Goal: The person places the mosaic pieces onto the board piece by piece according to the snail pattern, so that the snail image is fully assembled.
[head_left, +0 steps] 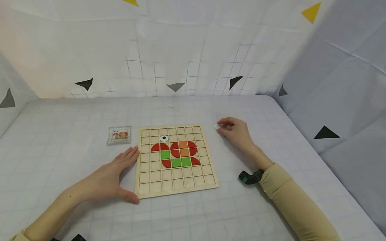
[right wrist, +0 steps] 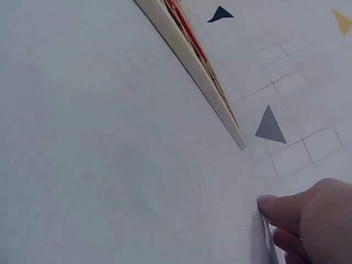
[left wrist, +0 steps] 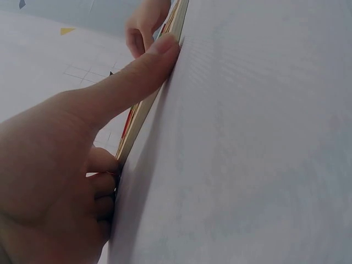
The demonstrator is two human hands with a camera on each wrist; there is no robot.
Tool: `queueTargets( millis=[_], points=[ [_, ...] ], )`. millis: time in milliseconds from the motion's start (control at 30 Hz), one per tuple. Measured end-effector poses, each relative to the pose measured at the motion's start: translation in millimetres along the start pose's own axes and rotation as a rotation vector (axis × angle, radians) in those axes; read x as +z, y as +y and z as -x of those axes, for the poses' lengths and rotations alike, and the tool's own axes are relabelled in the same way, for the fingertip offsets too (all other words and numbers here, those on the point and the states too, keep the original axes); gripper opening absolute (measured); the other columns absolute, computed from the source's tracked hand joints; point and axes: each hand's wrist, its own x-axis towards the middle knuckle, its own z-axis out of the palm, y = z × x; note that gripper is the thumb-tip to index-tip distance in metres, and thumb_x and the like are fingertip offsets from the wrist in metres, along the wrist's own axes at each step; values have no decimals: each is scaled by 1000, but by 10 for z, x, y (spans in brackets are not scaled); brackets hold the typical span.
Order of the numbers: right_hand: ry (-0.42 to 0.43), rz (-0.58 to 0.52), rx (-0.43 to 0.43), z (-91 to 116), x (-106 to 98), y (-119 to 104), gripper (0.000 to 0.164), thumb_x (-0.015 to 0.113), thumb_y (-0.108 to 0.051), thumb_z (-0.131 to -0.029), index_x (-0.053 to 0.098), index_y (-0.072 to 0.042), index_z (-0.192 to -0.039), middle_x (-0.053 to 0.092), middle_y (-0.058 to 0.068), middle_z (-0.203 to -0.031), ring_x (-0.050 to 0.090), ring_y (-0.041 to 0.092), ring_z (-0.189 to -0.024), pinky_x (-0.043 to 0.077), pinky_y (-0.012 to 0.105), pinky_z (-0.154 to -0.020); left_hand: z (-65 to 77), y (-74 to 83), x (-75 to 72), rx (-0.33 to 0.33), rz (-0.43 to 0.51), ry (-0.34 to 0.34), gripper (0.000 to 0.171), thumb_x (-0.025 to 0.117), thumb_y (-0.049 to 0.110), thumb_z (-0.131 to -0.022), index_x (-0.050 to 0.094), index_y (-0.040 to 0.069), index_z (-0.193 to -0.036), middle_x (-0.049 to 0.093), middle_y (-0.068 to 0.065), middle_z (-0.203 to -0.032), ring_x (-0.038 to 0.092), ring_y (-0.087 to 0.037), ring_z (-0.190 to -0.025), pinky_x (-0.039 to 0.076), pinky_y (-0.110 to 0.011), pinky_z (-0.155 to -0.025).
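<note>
A square wooden grid board (head_left: 178, 191) lies on the white table cover. Set in it are red rounded pieces (head_left: 176, 149), orange squares (head_left: 183, 144), green squares (head_left: 176, 162) and a white disc with a black dot (head_left: 164, 138). My left hand (head_left: 107, 179) rests along the board's left side, thumb at the near corner and fingers extended against the edge. Right of the board's far corner, my right hand (head_left: 236, 132) pinches a small white round piece (head_left: 216, 126) between thumb and index finger, low over the table. In the right wrist view, that piece is hidden.
A small picture card (head_left: 110, 139) with a similar coloured pattern lies left of the board. Behind the table hangs a white cloth (head_left: 193, 43) with black, grey and yellow triangles; another grey cloth side (head_left: 340, 83) rises at the right.
</note>
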Motion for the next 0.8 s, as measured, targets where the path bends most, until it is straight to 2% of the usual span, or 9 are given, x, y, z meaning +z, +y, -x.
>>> queueTargets(
  millis=[233, 467, 633, 800],
  points=[
    [37, 21, -74, 12, 48, 75, 18, 78, -16, -88, 75, -9, -103, 71, 10, -98, 63, 25, -94, 50, 39, -84, -7, -4, 2, 2, -8, -2, 141, 76, 83, -52, 22, 9, -160, 12, -5, -169, 14, -37, -153, 21, -64, -119],
    [109, 22, -172, 11, 60, 120, 14, 70, -16, -94, 74, -6, -104, 74, 11, -97, 66, 25, -91, 52, 38, -80, -8, -7, 4, -7, -1, -7, 142, 77, 82, -52, 22, 8, -159, 11, -4, -169, 12, -35, -154, 20, -63, -120],
    [127, 2, -173, 13, 57, 123, 13, 70, -14, -94, 74, -6, -104, 75, 10, -95, 66, 25, -88, 52, 37, -77, -21, -13, 16, -14, -4, -13, 142, 79, 79, -51, 22, 8, -160, 11, -2, -169, 11, -33, -155, 19, -62, -121],
    [100, -7, -145, 11, 54, 130, 17, 73, -16, -92, 74, -7, -106, 75, 8, -98, 66, 22, -92, 53, 36, -81, -24, -15, 16, -12, -8, -12, 141, 80, 79, -52, 22, 8, -159, 11, -3, -169, 11, -33, -155, 19, -62, -121]
  ],
)
